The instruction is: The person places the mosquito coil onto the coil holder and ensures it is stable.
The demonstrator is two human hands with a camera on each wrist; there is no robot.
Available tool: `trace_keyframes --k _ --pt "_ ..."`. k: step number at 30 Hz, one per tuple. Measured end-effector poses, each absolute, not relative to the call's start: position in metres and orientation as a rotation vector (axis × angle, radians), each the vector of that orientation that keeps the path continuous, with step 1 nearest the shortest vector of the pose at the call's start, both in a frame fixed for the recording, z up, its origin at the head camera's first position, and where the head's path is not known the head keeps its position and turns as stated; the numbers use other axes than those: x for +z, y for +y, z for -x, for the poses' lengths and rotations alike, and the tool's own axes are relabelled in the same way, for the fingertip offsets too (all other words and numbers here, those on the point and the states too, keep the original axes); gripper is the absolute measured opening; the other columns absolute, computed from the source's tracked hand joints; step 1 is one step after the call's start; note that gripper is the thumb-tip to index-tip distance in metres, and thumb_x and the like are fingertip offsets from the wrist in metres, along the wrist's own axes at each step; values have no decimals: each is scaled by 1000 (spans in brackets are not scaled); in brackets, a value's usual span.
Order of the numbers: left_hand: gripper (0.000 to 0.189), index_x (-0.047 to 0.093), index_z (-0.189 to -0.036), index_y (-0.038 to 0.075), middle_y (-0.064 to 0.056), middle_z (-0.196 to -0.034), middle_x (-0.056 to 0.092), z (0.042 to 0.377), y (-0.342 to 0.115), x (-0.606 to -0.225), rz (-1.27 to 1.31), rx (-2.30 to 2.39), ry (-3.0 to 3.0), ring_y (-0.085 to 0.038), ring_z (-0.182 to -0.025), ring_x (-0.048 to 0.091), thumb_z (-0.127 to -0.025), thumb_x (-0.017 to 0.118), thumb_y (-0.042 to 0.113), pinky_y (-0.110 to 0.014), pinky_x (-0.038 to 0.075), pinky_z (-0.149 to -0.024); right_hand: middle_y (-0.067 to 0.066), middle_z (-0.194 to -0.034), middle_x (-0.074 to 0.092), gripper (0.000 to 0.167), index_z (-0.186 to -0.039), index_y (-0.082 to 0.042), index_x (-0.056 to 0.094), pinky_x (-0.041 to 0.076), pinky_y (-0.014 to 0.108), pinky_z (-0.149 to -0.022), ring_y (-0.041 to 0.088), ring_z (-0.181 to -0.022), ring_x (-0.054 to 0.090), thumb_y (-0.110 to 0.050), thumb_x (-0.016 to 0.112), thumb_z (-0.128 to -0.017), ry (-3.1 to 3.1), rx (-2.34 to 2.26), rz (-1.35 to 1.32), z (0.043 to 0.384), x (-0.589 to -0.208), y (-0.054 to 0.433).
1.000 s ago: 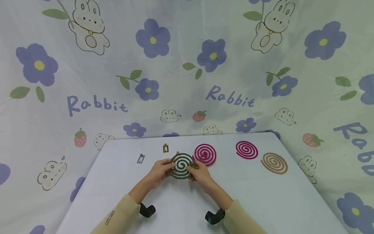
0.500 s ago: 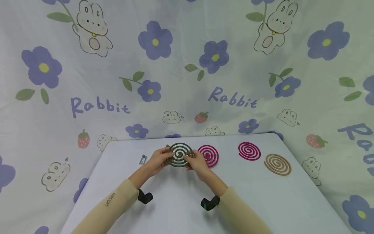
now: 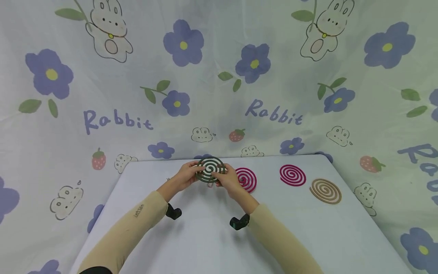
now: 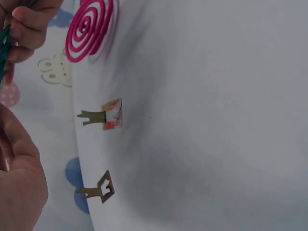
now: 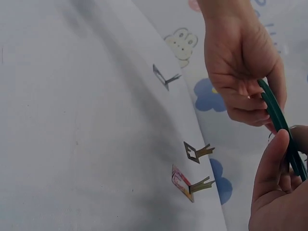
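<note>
I've moved the dark-green mosquito coil [image 3: 210, 169] toward the far edge of the bench [image 3: 335, 236] since a second ago, my left hand [image 3: 186, 175] and right hand [image 3: 228, 178] pinching opposite sides. It's a round spiral (edge-on from my right wrist).

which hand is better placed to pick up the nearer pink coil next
Probably the right hand: it's closer to that pink coil than the left hand, though both hold the green coil.

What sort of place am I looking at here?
Probably an indoor tabletop setup, perhaps staged: a white table, a rabbit-and-flower cloth hanging behind it, and a tan spiral coil lying on top.
</note>
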State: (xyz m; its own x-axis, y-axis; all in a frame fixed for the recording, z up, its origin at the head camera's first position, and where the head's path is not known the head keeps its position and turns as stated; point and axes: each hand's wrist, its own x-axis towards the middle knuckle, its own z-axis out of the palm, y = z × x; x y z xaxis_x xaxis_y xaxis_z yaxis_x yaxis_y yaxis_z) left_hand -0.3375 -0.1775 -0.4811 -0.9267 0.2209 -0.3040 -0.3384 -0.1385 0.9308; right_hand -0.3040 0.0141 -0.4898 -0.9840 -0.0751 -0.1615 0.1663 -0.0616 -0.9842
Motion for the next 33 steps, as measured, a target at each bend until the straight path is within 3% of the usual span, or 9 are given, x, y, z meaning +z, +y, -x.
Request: trace_keyframes --k 13,33 --pt "50 48 -137 -1 -17 -123 57 343 -176 -504 183 2119 1808 -17 -90 64 -92 67 10 -28 55 -75 12 -88 68 39 -121 -1 54 53 23 -51 10 -50 55 -13 72 -88 2065 -2188 -140 314 -511 8" --pt "49 50 -134 -3 -16 -120 57 352 -174 -523 233 2154 1836 -17 -88 65 -90 69 9 -27 55 -72 13 -95 66 36 -119 -3 57 51 24 -48 11 -51 52 -17 71 -89 2048 -2219 -203 324 -530 0"
